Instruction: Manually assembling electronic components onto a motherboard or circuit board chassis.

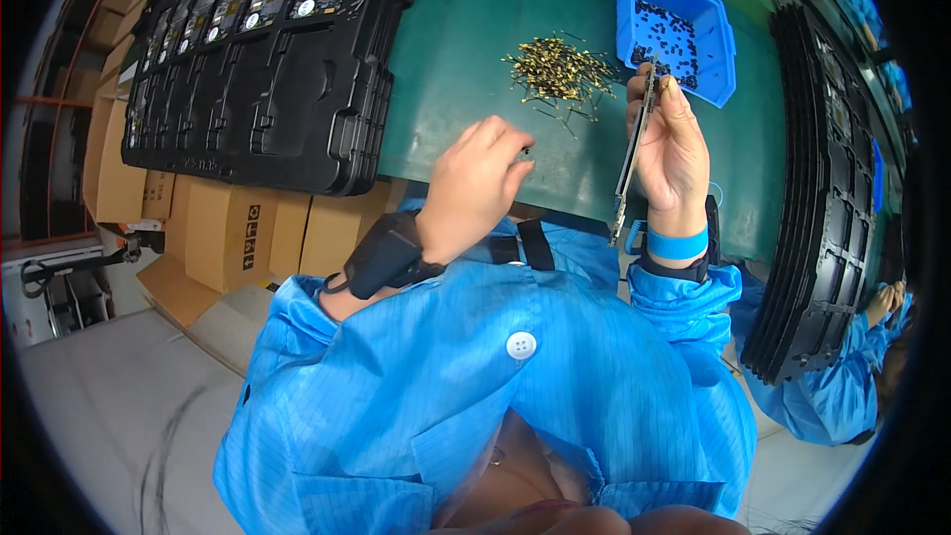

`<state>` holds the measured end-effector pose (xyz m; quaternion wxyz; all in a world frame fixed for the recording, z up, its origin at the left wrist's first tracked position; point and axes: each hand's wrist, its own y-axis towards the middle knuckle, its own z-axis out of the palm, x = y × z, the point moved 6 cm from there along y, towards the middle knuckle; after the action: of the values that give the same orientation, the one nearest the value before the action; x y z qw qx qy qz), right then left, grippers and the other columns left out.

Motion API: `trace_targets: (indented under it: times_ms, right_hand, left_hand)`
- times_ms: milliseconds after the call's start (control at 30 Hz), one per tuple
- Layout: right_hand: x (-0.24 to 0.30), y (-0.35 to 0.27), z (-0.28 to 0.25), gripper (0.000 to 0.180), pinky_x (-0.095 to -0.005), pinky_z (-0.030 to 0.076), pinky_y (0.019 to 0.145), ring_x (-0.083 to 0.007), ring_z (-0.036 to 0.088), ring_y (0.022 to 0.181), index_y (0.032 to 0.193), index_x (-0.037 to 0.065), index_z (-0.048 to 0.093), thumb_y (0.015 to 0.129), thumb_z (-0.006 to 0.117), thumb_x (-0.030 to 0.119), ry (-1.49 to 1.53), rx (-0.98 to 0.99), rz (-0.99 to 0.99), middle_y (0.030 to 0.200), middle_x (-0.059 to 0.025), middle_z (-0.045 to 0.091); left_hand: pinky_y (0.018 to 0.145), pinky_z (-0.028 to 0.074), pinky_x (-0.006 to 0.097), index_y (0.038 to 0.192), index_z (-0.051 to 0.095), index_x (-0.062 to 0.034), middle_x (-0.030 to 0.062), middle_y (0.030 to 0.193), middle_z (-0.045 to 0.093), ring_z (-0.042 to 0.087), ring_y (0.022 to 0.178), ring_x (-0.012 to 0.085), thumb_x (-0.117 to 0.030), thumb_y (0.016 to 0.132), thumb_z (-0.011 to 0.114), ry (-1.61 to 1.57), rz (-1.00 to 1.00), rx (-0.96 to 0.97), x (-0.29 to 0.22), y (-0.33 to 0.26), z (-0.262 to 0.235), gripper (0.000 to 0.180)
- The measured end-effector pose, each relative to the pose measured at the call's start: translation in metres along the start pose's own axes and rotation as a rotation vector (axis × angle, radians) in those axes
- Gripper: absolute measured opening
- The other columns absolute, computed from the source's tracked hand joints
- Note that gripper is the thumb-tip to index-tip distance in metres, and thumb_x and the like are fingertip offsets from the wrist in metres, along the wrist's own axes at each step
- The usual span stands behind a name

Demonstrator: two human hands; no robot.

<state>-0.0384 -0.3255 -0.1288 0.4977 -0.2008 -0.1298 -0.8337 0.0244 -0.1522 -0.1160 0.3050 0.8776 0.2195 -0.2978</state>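
Two hands up — right hand (674, 144) grips circuit board (634, 154) edge-on; left hand (475, 183) seemingly pinches something tiny.

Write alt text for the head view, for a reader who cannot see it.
The right hand holds a thin circuit board edge-up over a green table, while the left hand pinches a tiny dark part. Behind lie a heap of small brass pins, a blue plastic bin and black moulded trays.

Part pinched in the left hand (477, 183) too small to identify; board (634, 154) seen edge-on.
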Motion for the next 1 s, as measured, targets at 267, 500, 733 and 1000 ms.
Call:
trace_targets:
  times_ms: [267,500,733,1000]
  right_hand:
    - [0.01,-0.01,0.0,0.024,-0.0244,0.048,0.079,-0.0171,0.051,0.094,0.108,-0.009,0.046,0.089,0.046,0.006,0.017,0.025,-0.012,0.106,-0.0148,0.049]
    - [0.016,-0.03,0.006,0.019,-0.029,0.042,0.086,-0.0178,0.051,0.098,0.101,0.001,0.054,0.088,0.052,0.014,-0.075,0.024,-0.013,0.106,-0.0093,0.056]
    - [0.028,-0.042,0.011,0.02,-0.0282,0.043,0.084,-0.0175,0.053,0.096,0.101,0.0,0.054,0.087,0.052,0.014,-0.159,0.031,-0.12,0.103,-0.0097,0.057]
    - [0.018,-0.044,0.004,0.014,-0.0253,0.044,0.076,-0.0122,0.055,0.083,0.096,0.0,0.058,0.085,0.055,0.007,-0.405,-0.008,-0.183,0.103,-0.0076,0.058]
  left_hand:
    - [0.063,0.044,0.034,0.078,0.053,-0.0012,0.0091,0.075,0.053,0.055,0.073,0.026,-0.002,0.074,0.058,0.124,-0.005,0.025,0.009,0.005,0.009,0.006]
    - [0.065,0.047,0.026,0.086,0.052,0.0017,0.0097,0.076,0.06,0.06,0.071,0.0161,-0.005,0.081,0.055,-0.452,-0.128,-0.056,-0.024,0.036,0.001,0.009]
    - [0.077,0.046,0.031,0.107,0.055,-0.0008,0.0149,0.111,0.055,0.056,0.098,0.0273,-0.01,0.078,0.058,-0.311,0.084,-0.184,-0.047,0.103,0.023,0.031]
    - [0.076,0.044,0.026,0.1,0.056,0.0041,0.0086,0.09,0.061,0.056,0.085,0.013,-0.022,0.093,0.041,-0.887,-0.219,0.279,-0.042,0.029,0.021,0.031]
